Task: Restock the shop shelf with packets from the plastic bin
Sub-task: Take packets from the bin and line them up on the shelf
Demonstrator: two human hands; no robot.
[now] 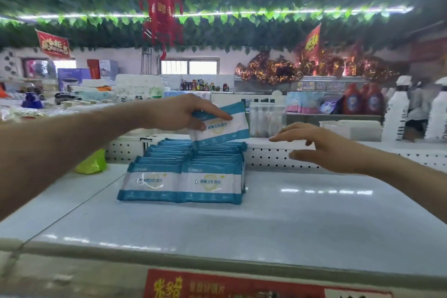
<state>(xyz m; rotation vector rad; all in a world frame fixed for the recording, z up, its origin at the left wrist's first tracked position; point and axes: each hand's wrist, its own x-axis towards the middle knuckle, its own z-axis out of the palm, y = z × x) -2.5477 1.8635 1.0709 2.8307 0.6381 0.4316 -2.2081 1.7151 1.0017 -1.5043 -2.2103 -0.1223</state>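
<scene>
Your left hand (183, 111) reaches in over the white shelf (290, 213) and grips one blue-and-white packet (225, 126), thumb underneath and fingers curled over its top edge. The packet is tilted and hangs just above the back end of the stacked packets (188, 172), its lower corner close to or touching them; you cannot tell which from this view. Those packets stand in two rows side by side on the shelf, running from the front toward the perforated back panel (271, 157).

Your right hand (321, 145) is open, fingers spread and relaxed, holding nothing. It hovers to the right of the rows, near the back panel, apart from the packet.

A green bag (92, 162) lies at the back left of the shelf. A red label (229, 285) runs along the shelf's front edge. Behind the panel stand a clear jar (267, 118) and red bottles (362, 99).
</scene>
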